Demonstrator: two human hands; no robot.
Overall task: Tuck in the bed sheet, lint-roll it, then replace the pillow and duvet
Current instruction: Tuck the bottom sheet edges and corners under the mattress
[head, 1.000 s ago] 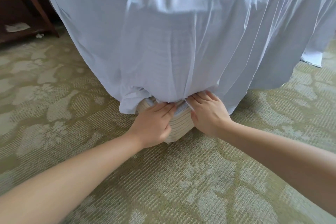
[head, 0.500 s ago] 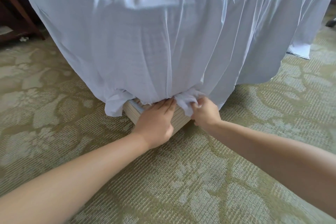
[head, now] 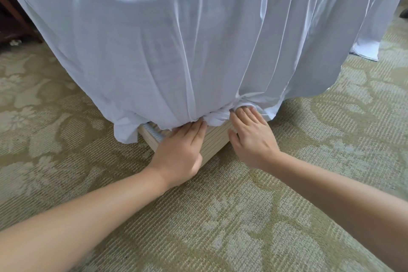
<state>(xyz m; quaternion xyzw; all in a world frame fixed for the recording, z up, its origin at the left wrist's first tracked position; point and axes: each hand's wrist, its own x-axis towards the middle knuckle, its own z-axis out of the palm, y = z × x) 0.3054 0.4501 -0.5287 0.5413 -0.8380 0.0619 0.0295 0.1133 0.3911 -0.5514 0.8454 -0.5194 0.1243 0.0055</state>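
Sheet [head: 198, 40] is hanging white over the bed corner, pleated on the right side, with its lower edge bunching into a knot of folds at the bottom of the corner. A loose flap is drooping at lower left of the corner, and another piece is trailing to the carpet [head: 242, 216] far right.

Left hand [head: 181, 152] is lying flat on the base [head: 214, 141] – fingers straight and together, tips pressing up under the sheet's bunched edge, nothing gripped. Right hand [head: 254, 137] is sitting just beside it, fingers extended and slightly spread, tips touching the bunched folds at the gap above the base; thumb is splayed out toward the left hand. Neither grip is closing round the cloth – both are pushing with straight fingers.

Base is showing as a ribbed beige corner below the sheet, resting on the patterned green-beige carpet. Dark wooden furniture [head: 13, 24] is standing at the far left edge, with a small white scrap [head: 15, 42] on the floor beside it.
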